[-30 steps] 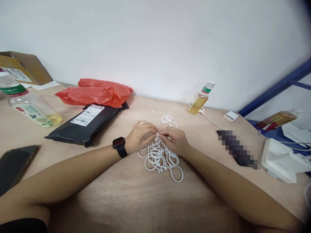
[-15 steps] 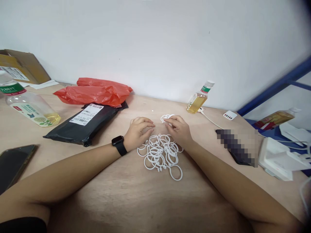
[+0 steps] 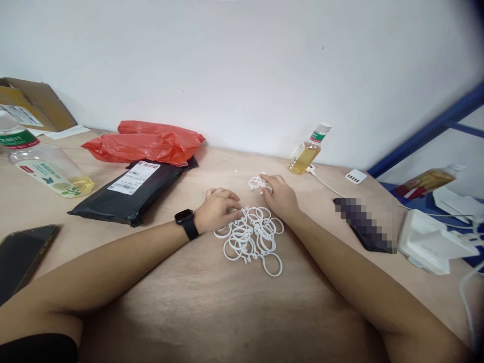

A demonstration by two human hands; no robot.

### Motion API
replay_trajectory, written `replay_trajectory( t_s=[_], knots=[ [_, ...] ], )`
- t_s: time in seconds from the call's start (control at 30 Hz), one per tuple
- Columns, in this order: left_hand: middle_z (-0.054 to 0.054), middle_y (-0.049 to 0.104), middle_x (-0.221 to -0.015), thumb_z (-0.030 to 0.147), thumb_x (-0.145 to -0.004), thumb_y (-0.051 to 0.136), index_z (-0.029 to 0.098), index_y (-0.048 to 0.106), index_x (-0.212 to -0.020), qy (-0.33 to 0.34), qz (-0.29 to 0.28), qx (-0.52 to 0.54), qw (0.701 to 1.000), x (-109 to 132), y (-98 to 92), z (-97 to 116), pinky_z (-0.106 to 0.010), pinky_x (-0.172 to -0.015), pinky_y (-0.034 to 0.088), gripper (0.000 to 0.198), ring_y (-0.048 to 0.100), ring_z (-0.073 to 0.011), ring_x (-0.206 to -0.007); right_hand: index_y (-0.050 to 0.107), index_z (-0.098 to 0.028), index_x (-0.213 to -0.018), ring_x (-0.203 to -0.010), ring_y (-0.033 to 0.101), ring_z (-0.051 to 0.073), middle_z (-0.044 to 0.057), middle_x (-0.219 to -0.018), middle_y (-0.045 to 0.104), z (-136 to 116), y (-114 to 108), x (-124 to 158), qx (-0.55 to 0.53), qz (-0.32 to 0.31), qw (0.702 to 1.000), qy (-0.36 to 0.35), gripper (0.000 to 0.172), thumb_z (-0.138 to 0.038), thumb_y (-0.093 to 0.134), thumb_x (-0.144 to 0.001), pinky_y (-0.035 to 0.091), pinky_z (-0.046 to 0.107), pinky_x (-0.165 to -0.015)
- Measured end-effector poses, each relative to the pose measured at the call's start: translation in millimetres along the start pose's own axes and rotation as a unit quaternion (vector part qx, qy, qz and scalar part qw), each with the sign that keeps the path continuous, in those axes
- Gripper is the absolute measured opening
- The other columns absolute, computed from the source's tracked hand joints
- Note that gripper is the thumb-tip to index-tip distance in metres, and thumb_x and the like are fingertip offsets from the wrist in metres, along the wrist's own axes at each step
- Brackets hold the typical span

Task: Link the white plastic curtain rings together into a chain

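Observation:
A loose pile of white plastic curtain rings (image 3: 273, 264) lies in front of me, each ring with a small eyelet or clip. My left hand (image 3: 218, 210), with a black watch on its wrist, reaches the pile's upper left edge; its thumb and forefinger come together on a ring there. Beyond the pile sits a smaller cluster of white rings (image 3: 254, 182). At that cluster's right side my right hand (image 3: 280, 196) has its fingers and thumb closed around a ring, partly hidden by the fingers.
To the left lie a black parcel (image 3: 113, 201), a red plastic bag (image 3: 147, 143), a tea bottle (image 3: 49, 171), a phone (image 3: 26, 257) and a cardboard box (image 3: 41, 103). On the right are another bottle (image 3: 304, 156), a pixelated dark object (image 3: 363, 227) and a white charger (image 3: 423, 242).
My left hand has lowered its fingertips onto the pile's top left. My right hand has shifted slightly back and right beside the small cluster. The view has moved a little.

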State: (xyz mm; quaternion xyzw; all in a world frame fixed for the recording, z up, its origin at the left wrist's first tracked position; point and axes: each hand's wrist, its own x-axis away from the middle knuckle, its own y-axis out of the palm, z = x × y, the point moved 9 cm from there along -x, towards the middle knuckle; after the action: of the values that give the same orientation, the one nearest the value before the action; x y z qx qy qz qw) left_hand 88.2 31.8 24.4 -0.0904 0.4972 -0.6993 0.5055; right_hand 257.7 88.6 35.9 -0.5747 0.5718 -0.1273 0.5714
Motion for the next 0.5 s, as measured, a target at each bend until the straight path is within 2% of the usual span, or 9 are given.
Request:
replay_trajectory(
  t_s=[0.1,0.2,0.27,0.4,0.5],
  knots=[
    [-0.002,0.071,-0.109,0.030,-0.085,0.068,0.025,0.074,-0.084,-0.014,-0.010,0.007,1.000,-0.5,0.2,-1.8,-0.045,-0.101,0.029,0.008,0.060,-0.0213,-0.105,0.067,-0.025,-0.122,-0.101,0.064,0.023,0.009,-0.120,0.062,-1.7,1.1,1.4,-0.020,-0.012,1.000,0.003,0.037,-0.020,0.057,-0.087,0.055,0.036,-0.084],
    [-0.002,0.071,-0.106,0.030,-0.088,0.065,0.024,0.073,-0.087,-0.008,0.037,0.024,0.999,0.3,-10.6,0.2,-0.043,-0.100,0.031,0.010,0.060,-0.0199,-0.103,0.071,-0.023,-0.110,-0.079,0.063,0.017,0.008,-0.110,0.066,-16.9,-10.4,6.6,-0.098,0.030,0.995,-0.009,0.025,-0.027,0.061,-0.087,0.055,0.033,-0.074],
    [-0.003,0.070,-0.101,0.033,-0.090,0.064,0.024,0.073,-0.091,0.002,0.080,0.030,0.996,1.9,-19.7,2.3,-0.041,-0.096,0.034,0.013,0.060,-0.0193,-0.099,0.072,-0.023,-0.105,-0.065,0.058,0.014,0.006,-0.098,0.069,-36.4,-14.3,11.6,-0.155,0.027,0.986,-0.051,0.021,-0.030,0.063,-0.088,0.053,0.031,-0.066],
    [-0.003,0.069,-0.091,0.036,-0.092,0.063,0.026,0.075,-0.095,0.039,0.117,0.025,0.992,4.5,-28.6,8.8,-0.038,-0.090,0.036,0.016,0.060,-0.0181,-0.091,0.073,-0.022,-0.100,-0.059,0.056,0.012,0.003,-0.081,0.071,-71.5,-14.8,21.9,-0.233,-0.013,0.964,-0.127,0.016,-0.031,0.063,-0.090,0.049,0.028,-0.060],
    [-0.002,0.072,-0.090,0.036,-0.093,0.061,0.026,0.075,-0.095,0.061,0.123,0.028,0.990,5.0,-30.9,12.3,-0.038,-0.090,0.037,0.017,0.062,-0.0172,-0.089,0.073,-0.021,-0.097,-0.060,0.058,0.012,0.003,-0.077,0.071,-78.4,-16.6,24.5,-0.252,-0.006,0.958,-0.134,0.014,-0.029,0.063,-0.091,0.048,0.027,-0.059]
  ],
)
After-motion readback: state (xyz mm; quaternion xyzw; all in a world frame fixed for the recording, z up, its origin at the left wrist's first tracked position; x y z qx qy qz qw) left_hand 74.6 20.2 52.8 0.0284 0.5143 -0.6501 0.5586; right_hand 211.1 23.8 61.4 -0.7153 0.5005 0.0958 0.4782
